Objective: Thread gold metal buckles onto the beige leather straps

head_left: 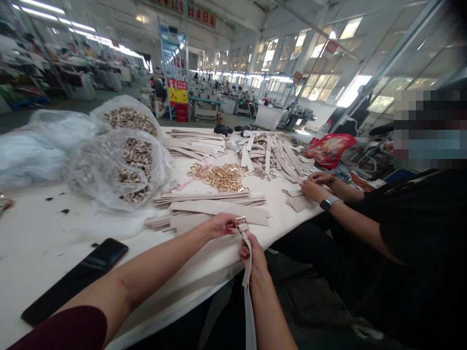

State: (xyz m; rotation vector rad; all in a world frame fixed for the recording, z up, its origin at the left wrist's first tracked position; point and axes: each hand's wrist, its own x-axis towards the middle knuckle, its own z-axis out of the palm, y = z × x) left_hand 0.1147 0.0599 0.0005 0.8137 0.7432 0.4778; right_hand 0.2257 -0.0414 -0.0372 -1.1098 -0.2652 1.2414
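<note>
A long beige strap point(248, 272) hangs down over the table's front edge, with a gold buckle point(241, 221) at its upper end. My left hand point(225, 225) is closed with its fingertips at the buckle. Just below and to the right, my right hand point(254, 253) is wrapped round the strap under the buckle. Behind my hands lie stacked beige strips point(219, 206). Farther back is a heap of gold buckles point(221, 177).
Clear bags point(160, 165) of small beige loops stand at the left, and a black phone point(76, 279) lies in front. A pile of straps point(277, 153) is at the back right. Beside it, a co-worker's hands point(315, 187) handle beige pieces. A red bag point(330, 149) lies beyond.
</note>
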